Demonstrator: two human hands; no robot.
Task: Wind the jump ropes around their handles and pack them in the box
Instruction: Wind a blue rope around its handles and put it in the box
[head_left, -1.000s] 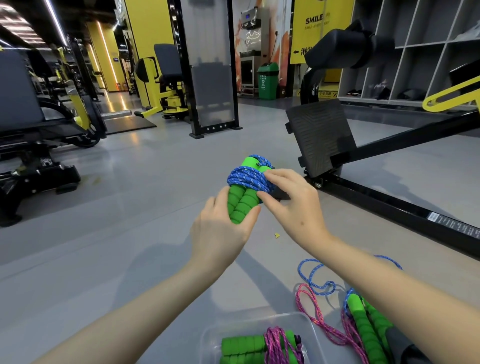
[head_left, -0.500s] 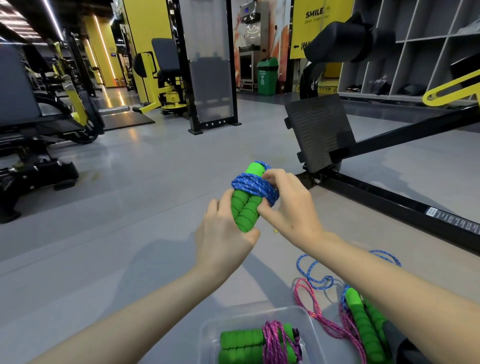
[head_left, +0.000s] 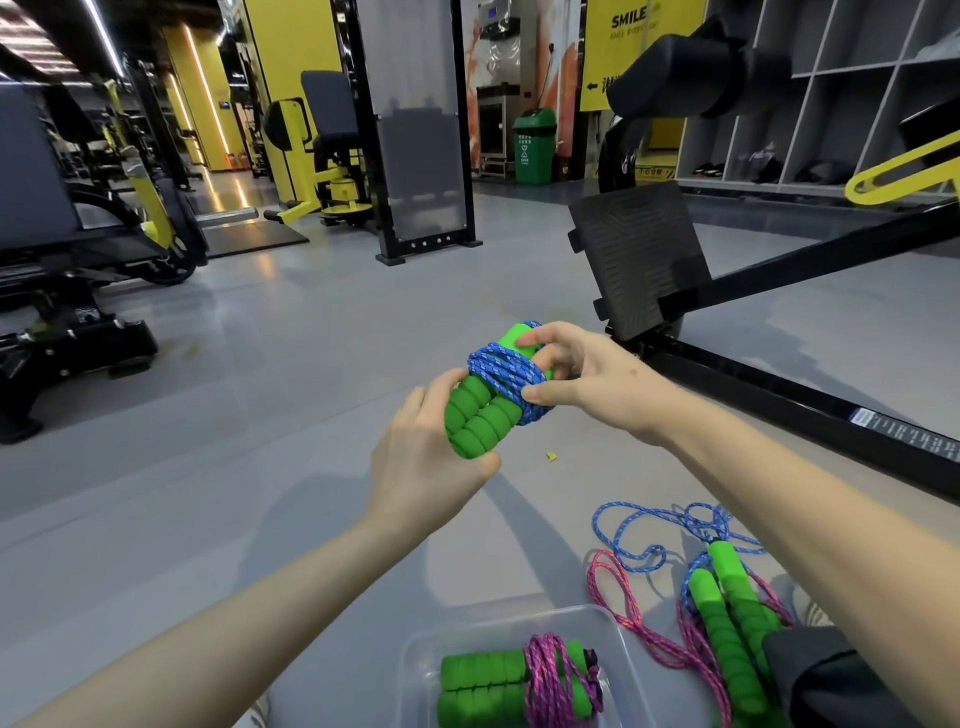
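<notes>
Hidden: we see the left hand (head_left: 426, 467) from the back, so its fingers are out of sight behind the handles (head_left: 480, 421). The box (head_left: 467, 642) is cut off by the bottom edge of the frame. At lower right, dark fabric (head_left: 831, 686) covers the near ends of the spare handles (head_left: 727, 613).
Hands: the left hand grips the lower end of the handles, thumb under their tip. The right hand (head_left: 602, 384) pinches the blue rope (head_left: 506, 371), with its thumb on the coil and its fingers near the handles' top.
Task thing: the blue rope is coiled around the paired handles, which we hold up in mid-frame, above the floor (head_left: 260, 415).
Materials: the handles are green ribbed foam, the rope is braided cord with white flecks, and the box is clear plastic.
In the box: a pink bundle (head_left: 550, 675), cord wound on green handles.
Loose ropes (head_left: 649, 525): blue and pink cords lie tangled on the floor right of the box.
Room: we are in a gym with a smooth grey floor. A black ribbed footplate (head_left: 639, 260) stands right of centre, a green bin (head_left: 532, 145) top centre, and grey cubbies (head_left: 810, 88) upper right.
</notes>
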